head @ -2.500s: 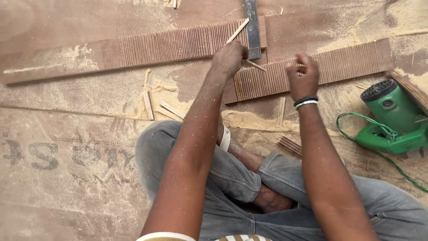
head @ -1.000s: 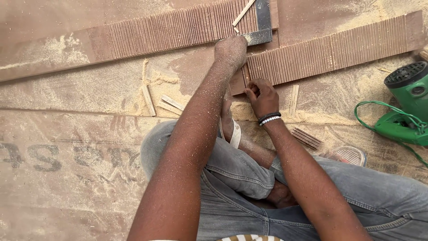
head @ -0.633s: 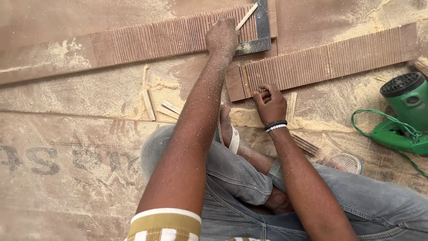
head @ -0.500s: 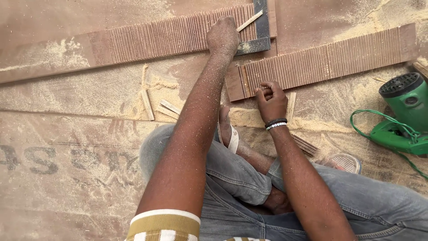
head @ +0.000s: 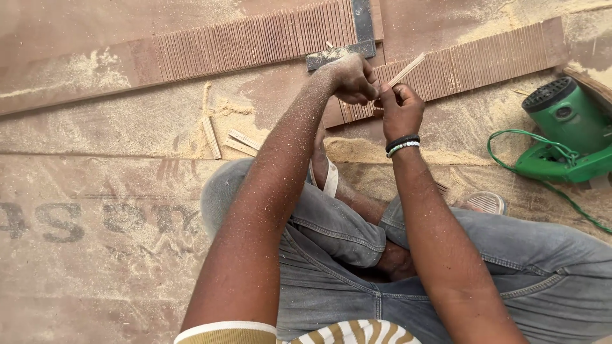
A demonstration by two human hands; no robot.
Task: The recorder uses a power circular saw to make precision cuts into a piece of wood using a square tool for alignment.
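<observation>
My right hand [head: 400, 109] is shut on a thin pale wooden stick [head: 408, 67] that points up and to the right. My left hand [head: 350, 78] is curled right beside it, fingertips touching the stick's lower end. Both hands hover over the left end of a grooved brown wooden strip [head: 484, 60]. A second, longer grooved strip [head: 255, 41] lies to the upper left. A dark metal square [head: 360, 32] rests across that strip, its short arm just above my left hand.
A green power tool [head: 567, 130] with a green cord [head: 510, 156] sits at the right. Loose wood slivers [head: 223, 137] and sawdust lie on the brown board floor. My crossed legs in grey jeans [head: 344, 229] fill the lower middle, a sandal [head: 486, 202] beside them.
My left hand left the metal square and came down to my right hand. My right hand lifted off the grooved strip, now holding a thin stick.
</observation>
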